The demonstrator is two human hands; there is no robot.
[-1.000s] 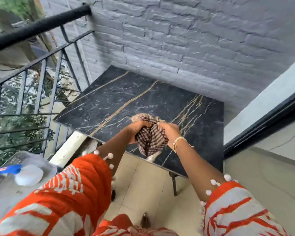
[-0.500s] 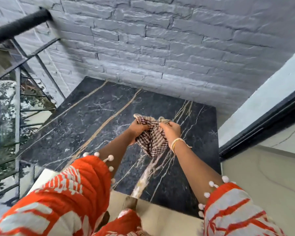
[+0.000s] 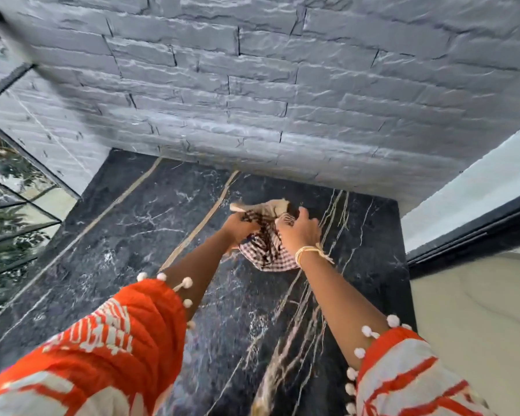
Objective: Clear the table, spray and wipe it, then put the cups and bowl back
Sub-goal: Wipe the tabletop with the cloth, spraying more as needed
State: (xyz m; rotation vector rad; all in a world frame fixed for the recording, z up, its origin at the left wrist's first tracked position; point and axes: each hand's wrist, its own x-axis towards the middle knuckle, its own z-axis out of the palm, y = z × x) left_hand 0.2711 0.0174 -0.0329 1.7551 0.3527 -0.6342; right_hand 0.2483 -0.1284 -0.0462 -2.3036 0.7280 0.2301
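A black marble table [image 3: 132, 235] with gold and white veins fills the middle of the head view. A brown and white checked cloth [image 3: 264, 250] is bunched up above the table's far middle. My left hand [image 3: 239, 225] grips its left side. My right hand [image 3: 300, 231] holds its right side, fingers curled into the fabric, a yellow thread band on the wrist. The cloth's lower part hangs down toward the tabletop. No cups, bowl or spray bottle are in view.
A grey stone-brick wall [image 3: 282, 100] stands right behind the table. A black metal railing [image 3: 18, 199] with greenery beyond runs along the left. A dark door frame [image 3: 478, 232] and pale floor [image 3: 478, 325] lie to the right.
I have stepped up to the table and both hands carried the cloth forward over its far middle. The view swung right, so the tray with the bottle on the left dropped out of sight.
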